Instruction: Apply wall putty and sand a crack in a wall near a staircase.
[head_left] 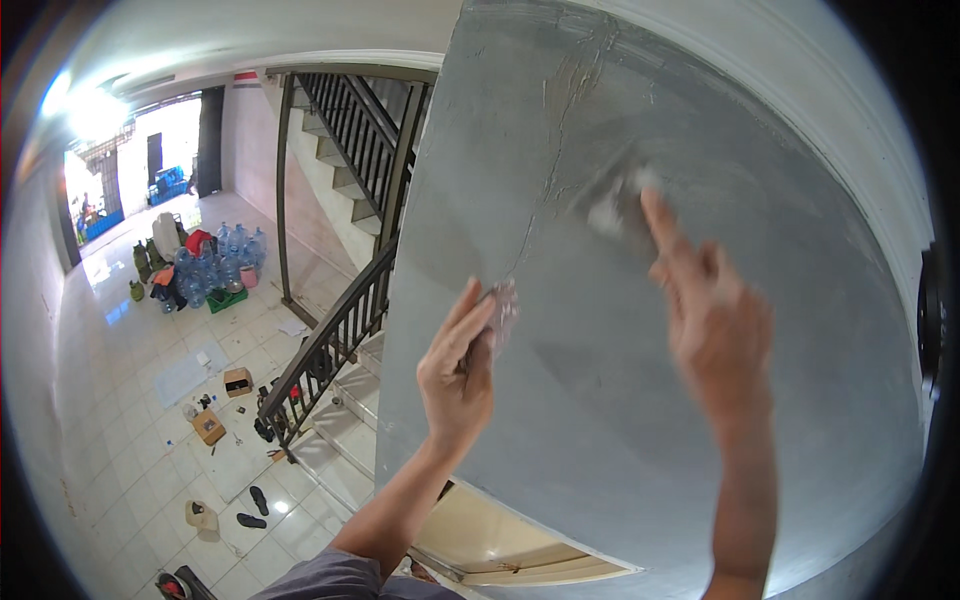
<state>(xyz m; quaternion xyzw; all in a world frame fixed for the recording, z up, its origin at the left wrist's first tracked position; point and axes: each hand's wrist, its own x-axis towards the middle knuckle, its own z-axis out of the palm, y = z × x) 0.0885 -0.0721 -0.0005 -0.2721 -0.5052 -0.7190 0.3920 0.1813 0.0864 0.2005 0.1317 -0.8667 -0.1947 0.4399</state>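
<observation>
A grey wall panel (640,420) fills the right side, with a jagged crack (548,190) running down its upper left part. My right hand (715,310) is closed on a putty scraper (618,208). Its flat blade, blurred by motion and smeared with whitish paste, lies at or close to the wall right of the crack. My left hand (457,370) is closed around a small flat piece with pinkish-grey paste (505,310) on it, near the crack's lower end. Fingers hide most of that piece, so its kind does not show.
Left of the panel, a dark stair railing (335,345) slopes down beside pale steps (340,425). Far below on the tiled floor stand clear blue water jugs (205,270), a cardboard box (208,427) and black sandals (255,508). A wood-framed opening (510,540) lies under the panel.
</observation>
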